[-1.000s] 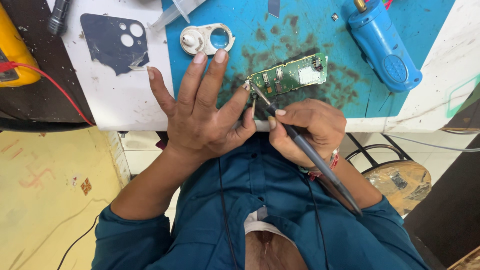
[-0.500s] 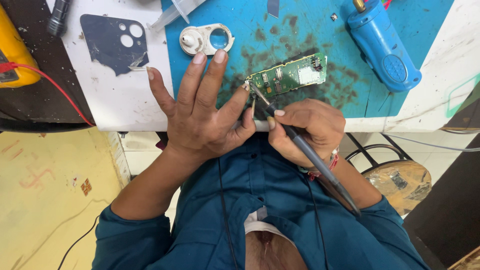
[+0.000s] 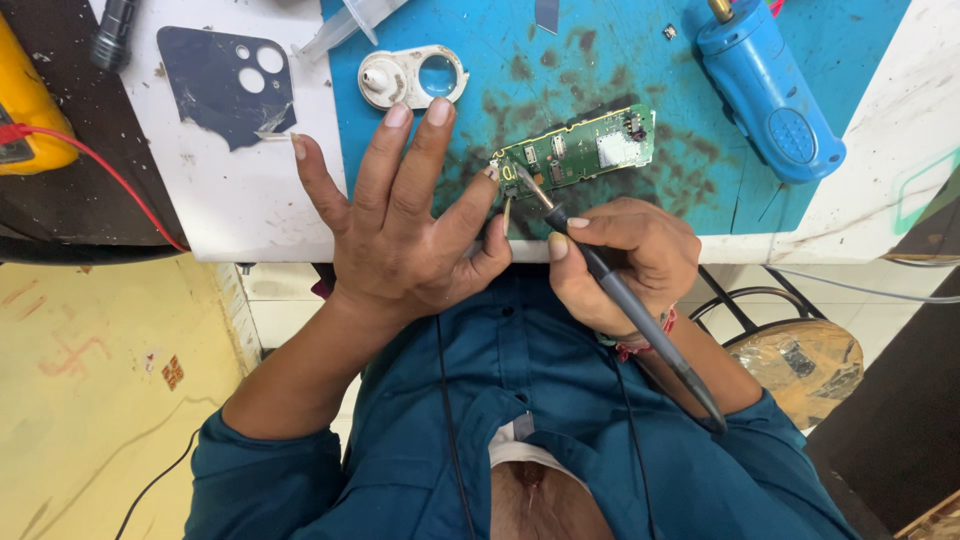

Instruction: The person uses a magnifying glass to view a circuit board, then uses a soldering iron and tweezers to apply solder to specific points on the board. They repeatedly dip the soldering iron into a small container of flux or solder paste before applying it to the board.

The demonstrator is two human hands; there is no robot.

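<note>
A single camera, worn on the person's head, looks steeply down and slightly forward over the chest of a teal shirt point(image 3: 560, 440) onto the near edge of the table point(image 3: 240, 215). It sits close, so both forearms fill the lower frame. The table runs across the top, and yellow floor point(image 3: 90, 400) shows below left, a stool point(image 3: 805, 365) below right.
</note>
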